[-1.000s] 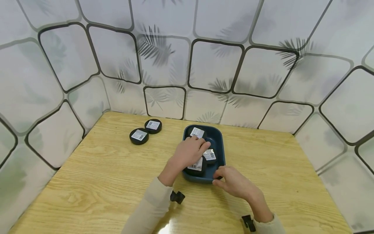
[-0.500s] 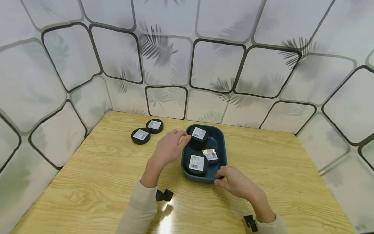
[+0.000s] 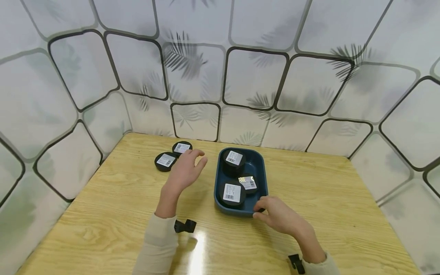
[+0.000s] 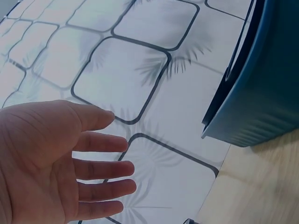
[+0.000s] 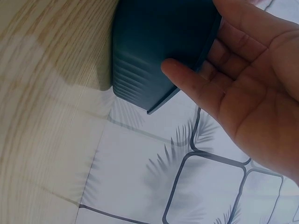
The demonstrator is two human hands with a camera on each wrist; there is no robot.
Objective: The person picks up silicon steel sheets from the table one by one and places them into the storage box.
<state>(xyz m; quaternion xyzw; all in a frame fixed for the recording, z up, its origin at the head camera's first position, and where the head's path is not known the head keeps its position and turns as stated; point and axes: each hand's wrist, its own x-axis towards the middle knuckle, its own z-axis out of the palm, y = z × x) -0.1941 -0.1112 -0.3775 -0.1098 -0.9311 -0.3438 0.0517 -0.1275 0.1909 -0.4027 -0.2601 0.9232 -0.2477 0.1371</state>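
A dark blue plastic bin stands mid-table, holding black round flat containers with white labels. One tops a stack at the bin's back left. Another is at the front left, beside one with a gold starburst. My right hand pinches the bin's front right rim; in the right wrist view a finger lies along the outer wall. Left of the bin, my left hand holds nothing, its fingers spread. It partly overlaps two more black round containers, a nearer one and a farther one.
The light wood table ends at a patterned fabric backdrop that rises at the back and both sides. Black clips are strapped at the left wrist and the right wrist.
My left hand has withdrawn from the stack in the bin and moved left toward the two containers on the table. My right hand has stayed at the bin's rim.
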